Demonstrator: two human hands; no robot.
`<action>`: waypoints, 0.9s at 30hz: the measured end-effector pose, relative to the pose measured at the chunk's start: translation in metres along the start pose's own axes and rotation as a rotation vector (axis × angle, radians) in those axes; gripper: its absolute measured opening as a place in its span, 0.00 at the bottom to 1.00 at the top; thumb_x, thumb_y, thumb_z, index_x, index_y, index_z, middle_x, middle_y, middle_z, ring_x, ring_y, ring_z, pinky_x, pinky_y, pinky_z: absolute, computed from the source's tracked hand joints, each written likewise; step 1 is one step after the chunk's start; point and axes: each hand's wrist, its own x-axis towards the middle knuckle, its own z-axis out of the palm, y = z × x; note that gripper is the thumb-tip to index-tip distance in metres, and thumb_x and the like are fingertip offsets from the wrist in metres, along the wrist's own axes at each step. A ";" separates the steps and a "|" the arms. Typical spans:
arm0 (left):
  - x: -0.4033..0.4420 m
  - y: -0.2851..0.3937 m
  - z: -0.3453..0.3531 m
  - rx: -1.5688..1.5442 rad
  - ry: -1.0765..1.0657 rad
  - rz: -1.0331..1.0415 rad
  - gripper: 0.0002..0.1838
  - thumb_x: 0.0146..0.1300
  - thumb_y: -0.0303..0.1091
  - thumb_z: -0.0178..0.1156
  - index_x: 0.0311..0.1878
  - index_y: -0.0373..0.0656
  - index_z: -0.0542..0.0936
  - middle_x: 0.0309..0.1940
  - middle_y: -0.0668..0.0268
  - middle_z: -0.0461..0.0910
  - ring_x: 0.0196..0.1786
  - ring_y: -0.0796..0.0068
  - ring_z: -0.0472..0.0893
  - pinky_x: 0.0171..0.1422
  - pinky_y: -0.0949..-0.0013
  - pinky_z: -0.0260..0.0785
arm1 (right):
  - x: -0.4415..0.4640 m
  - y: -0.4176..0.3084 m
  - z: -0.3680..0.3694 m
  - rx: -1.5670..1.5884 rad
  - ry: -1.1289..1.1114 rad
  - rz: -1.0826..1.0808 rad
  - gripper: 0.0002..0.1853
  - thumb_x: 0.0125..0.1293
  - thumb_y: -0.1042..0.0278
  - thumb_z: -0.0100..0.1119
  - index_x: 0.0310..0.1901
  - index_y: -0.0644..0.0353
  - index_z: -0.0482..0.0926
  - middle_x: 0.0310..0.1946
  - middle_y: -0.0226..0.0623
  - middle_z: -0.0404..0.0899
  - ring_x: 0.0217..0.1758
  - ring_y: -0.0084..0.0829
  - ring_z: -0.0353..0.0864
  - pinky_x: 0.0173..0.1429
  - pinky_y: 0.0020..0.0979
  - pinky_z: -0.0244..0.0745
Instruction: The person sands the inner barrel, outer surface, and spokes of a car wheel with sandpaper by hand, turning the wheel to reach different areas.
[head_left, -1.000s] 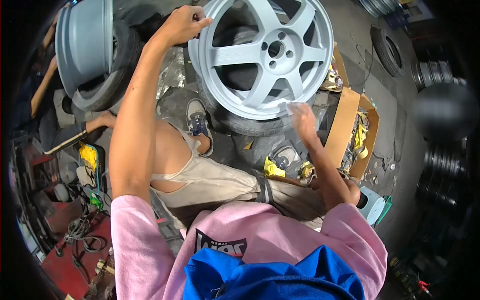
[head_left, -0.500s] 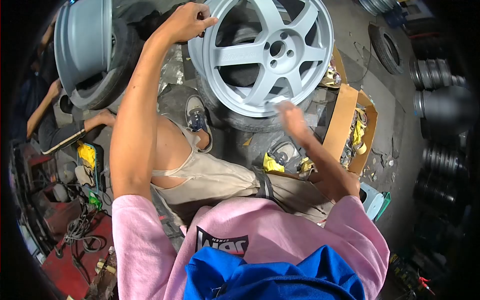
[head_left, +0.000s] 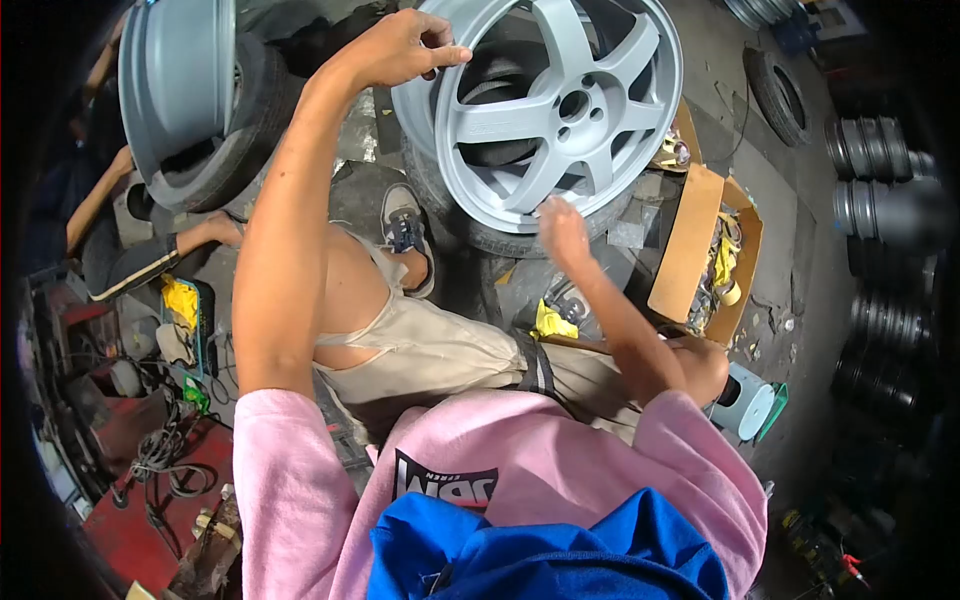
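Note:
A light grey six-spoke wheel rim [head_left: 545, 180] leans on a black tyre [head_left: 500, 241] in front of me. My left hand [head_left: 418, 48] is at the rim's upper left edge, its thumb on the lip and the fingers curled round it. My right hand [head_left: 564, 236] is closed, its fingertips against the bottom lip of the rim. What those fingers pinch, if anything, is too small and blurred to name.
Right of the rim stands an open cardboard box [head_left: 687, 243] with yellow cloth and tape rolls inside. Another grey rim [head_left: 178, 85] rests on a tyre [head_left: 245, 130] at left, near a person's arm and leg. Dark wheels [head_left: 870, 150] are stacked far right.
My right hand has shifted slightly left along the rim's bottom lip. The rim, with my left hand on it, appears a little further right as the view shifts.

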 end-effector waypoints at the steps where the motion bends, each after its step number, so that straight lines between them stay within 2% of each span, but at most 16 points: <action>1: 0.000 0.003 0.001 0.001 -0.004 0.007 0.24 0.71 0.53 0.68 0.31 0.39 0.80 0.23 0.69 0.77 0.29 0.80 0.76 0.35 0.70 0.67 | 0.005 0.025 -0.007 -0.075 -0.002 -0.037 0.07 0.61 0.75 0.59 0.37 0.62 0.87 0.39 0.51 0.85 0.46 0.53 0.86 0.53 0.50 0.81; 3: -0.002 0.009 0.002 0.030 -0.016 -0.044 0.25 0.69 0.56 0.69 0.31 0.40 0.81 0.22 0.70 0.76 0.29 0.80 0.75 0.35 0.71 0.65 | 0.015 0.044 -0.014 -0.154 -0.004 -0.078 0.07 0.62 0.74 0.59 0.36 0.62 0.87 0.38 0.50 0.85 0.44 0.54 0.85 0.51 0.51 0.81; 5: -0.003 0.006 0.001 0.048 -0.023 -0.032 0.26 0.68 0.57 0.69 0.32 0.41 0.82 0.22 0.71 0.77 0.29 0.81 0.75 0.35 0.72 0.65 | 0.020 0.045 -0.020 -0.226 -0.108 -0.146 0.06 0.64 0.73 0.59 0.37 0.62 0.85 0.38 0.51 0.84 0.43 0.54 0.84 0.49 0.52 0.81; 6: -0.003 0.006 0.001 0.066 -0.029 -0.020 0.26 0.68 0.59 0.69 0.32 0.41 0.82 0.22 0.71 0.77 0.28 0.81 0.75 0.34 0.72 0.64 | 0.017 0.036 -0.011 -0.223 -0.260 0.042 0.06 0.64 0.73 0.59 0.40 0.60 0.85 0.39 0.50 0.84 0.44 0.53 0.85 0.50 0.50 0.82; 7: -0.002 0.006 0.001 0.067 -0.028 -0.013 0.26 0.68 0.59 0.69 0.32 0.41 0.82 0.22 0.71 0.77 0.28 0.81 0.75 0.34 0.72 0.64 | 0.012 0.023 -0.011 -0.226 -0.253 0.044 0.06 0.64 0.73 0.59 0.40 0.60 0.85 0.39 0.50 0.84 0.44 0.53 0.85 0.50 0.50 0.82; 9: -0.001 0.005 -0.002 0.033 -0.052 -0.052 0.26 0.68 0.59 0.69 0.33 0.41 0.83 0.22 0.71 0.77 0.29 0.81 0.76 0.34 0.72 0.65 | 0.006 0.000 -0.015 -0.073 -0.258 -0.140 0.08 0.63 0.73 0.60 0.42 0.61 0.84 0.39 0.50 0.84 0.46 0.51 0.86 0.54 0.48 0.82; 10: -0.001 0.002 -0.001 0.035 -0.057 -0.048 0.26 0.68 0.59 0.69 0.33 0.41 0.83 0.22 0.71 0.77 0.29 0.81 0.76 0.34 0.72 0.65 | 0.002 0.008 -0.024 -0.100 -0.262 -0.282 0.07 0.63 0.73 0.61 0.42 0.62 0.84 0.42 0.50 0.85 0.47 0.50 0.87 0.55 0.47 0.82; 12: 0.001 -0.001 0.000 0.022 -0.015 -0.074 0.25 0.69 0.58 0.68 0.35 0.41 0.84 0.23 0.71 0.78 0.30 0.81 0.77 0.36 0.71 0.67 | 0.004 0.070 -0.037 -0.221 -0.239 -0.281 0.08 0.63 0.72 0.61 0.42 0.62 0.85 0.45 0.49 0.85 0.49 0.49 0.87 0.55 0.46 0.82; 14: 0.000 -0.002 0.001 0.030 0.002 -0.073 0.25 0.69 0.57 0.69 0.37 0.41 0.84 0.24 0.71 0.79 0.31 0.81 0.77 0.37 0.71 0.68 | 0.010 0.075 -0.041 -0.337 -0.226 -0.285 0.09 0.63 0.72 0.62 0.43 0.62 0.85 0.47 0.49 0.85 0.50 0.48 0.87 0.55 0.46 0.82; 17: 0.001 -0.001 0.000 0.058 0.023 -0.068 0.24 0.68 0.57 0.69 0.41 0.40 0.85 0.26 0.70 0.80 0.32 0.80 0.78 0.39 0.70 0.70 | 0.007 0.060 -0.033 -0.501 -0.338 -0.330 0.10 0.62 0.72 0.61 0.44 0.62 0.85 0.47 0.48 0.86 0.50 0.46 0.87 0.56 0.45 0.82; 19: 0.002 -0.003 -0.001 0.091 0.036 -0.073 0.24 0.68 0.56 0.69 0.43 0.40 0.86 0.27 0.70 0.80 0.32 0.80 0.79 0.39 0.70 0.71 | -0.006 0.028 -0.004 -0.154 0.037 -0.348 0.10 0.63 0.72 0.61 0.45 0.59 0.86 0.43 0.48 0.86 0.47 0.47 0.88 0.55 0.46 0.82; 20: 0.003 -0.005 -0.001 0.103 0.064 -0.060 0.24 0.68 0.56 0.69 0.45 0.40 0.86 0.27 0.69 0.81 0.32 0.79 0.79 0.40 0.70 0.72 | 0.008 -0.008 -0.024 -0.047 -0.189 -0.152 0.10 0.64 0.71 0.60 0.46 0.56 0.86 0.41 0.49 0.87 0.44 0.46 0.88 0.53 0.46 0.83; 23: 0.001 -0.010 0.002 0.129 0.109 -0.059 0.25 0.68 0.56 0.70 0.47 0.40 0.86 0.28 0.68 0.81 0.32 0.78 0.80 0.40 0.69 0.72 | 0.011 0.035 -0.031 -0.216 -0.266 -0.228 0.11 0.64 0.70 0.61 0.47 0.53 0.86 0.42 0.50 0.87 0.41 0.46 0.89 0.51 0.47 0.84; 24: 0.002 -0.010 0.002 0.141 0.146 -0.066 0.25 0.68 0.56 0.70 0.49 0.40 0.86 0.28 0.67 0.81 0.32 0.77 0.81 0.40 0.69 0.73 | 0.020 0.045 -0.046 -0.374 -0.487 -0.123 0.12 0.64 0.69 0.60 0.48 0.54 0.86 0.44 0.49 0.87 0.47 0.46 0.88 0.56 0.46 0.83; 25: 0.003 -0.011 0.003 0.136 0.148 -0.064 0.25 0.68 0.56 0.70 0.49 0.40 0.86 0.28 0.67 0.81 0.32 0.77 0.81 0.40 0.69 0.73 | 0.022 0.057 -0.050 -0.379 -0.488 -0.122 0.12 0.64 0.69 0.60 0.48 0.54 0.86 0.44 0.49 0.87 0.47 0.46 0.88 0.56 0.46 0.83; 27: 0.002 -0.017 0.002 0.134 0.185 -0.063 0.27 0.66 0.58 0.70 0.52 0.41 0.88 0.28 0.62 0.85 0.29 0.72 0.81 0.40 0.65 0.76 | 0.026 0.075 -0.048 -0.554 -0.414 -0.301 0.13 0.65 0.68 0.60 0.49 0.55 0.86 0.47 0.48 0.87 0.56 0.46 0.85 0.63 0.45 0.80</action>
